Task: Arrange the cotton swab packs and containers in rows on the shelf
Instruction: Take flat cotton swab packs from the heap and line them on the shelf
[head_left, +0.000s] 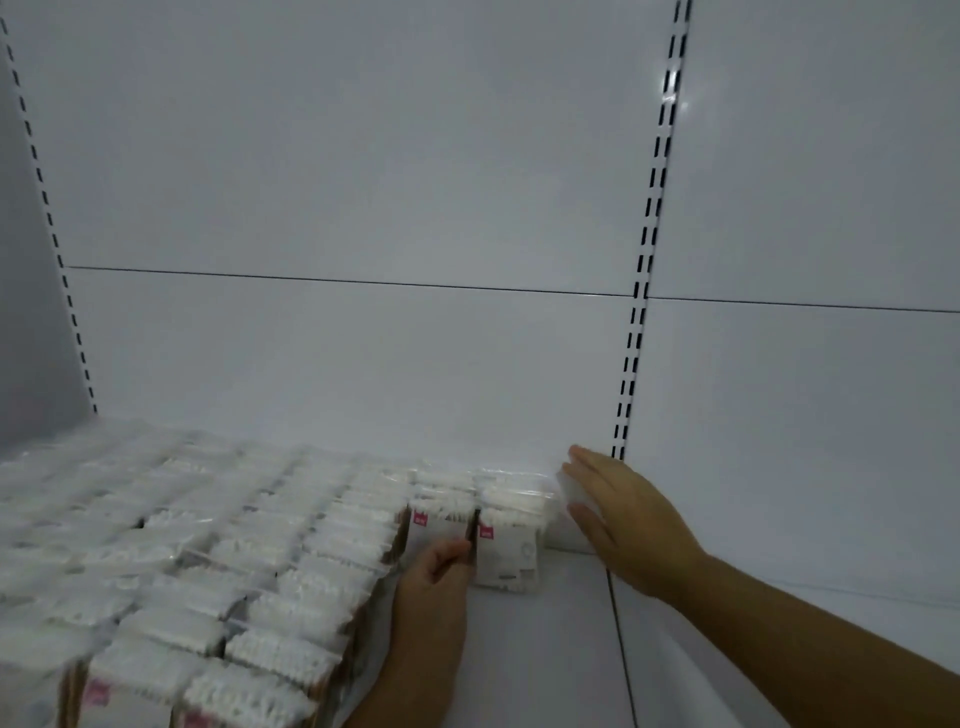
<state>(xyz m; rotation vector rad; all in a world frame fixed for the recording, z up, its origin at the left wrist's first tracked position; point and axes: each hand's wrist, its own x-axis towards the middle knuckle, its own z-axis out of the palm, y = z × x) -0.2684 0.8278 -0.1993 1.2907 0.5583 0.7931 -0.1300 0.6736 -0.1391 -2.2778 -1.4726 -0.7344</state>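
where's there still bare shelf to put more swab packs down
Bare shelf lies right of the cotton swab packs, in front of the rightmost pack and between the left hand and right hand. The next bay, past the slotted upright, is also bare. Left of that, packs stand crowded.

White back panels (363, 182) w/ slotted uprights (649, 234), horiz. seam (337, 279), dim light

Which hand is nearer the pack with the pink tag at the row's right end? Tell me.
Left. The left hand touches the pack at its lower left; the right hand hovers just off its right.
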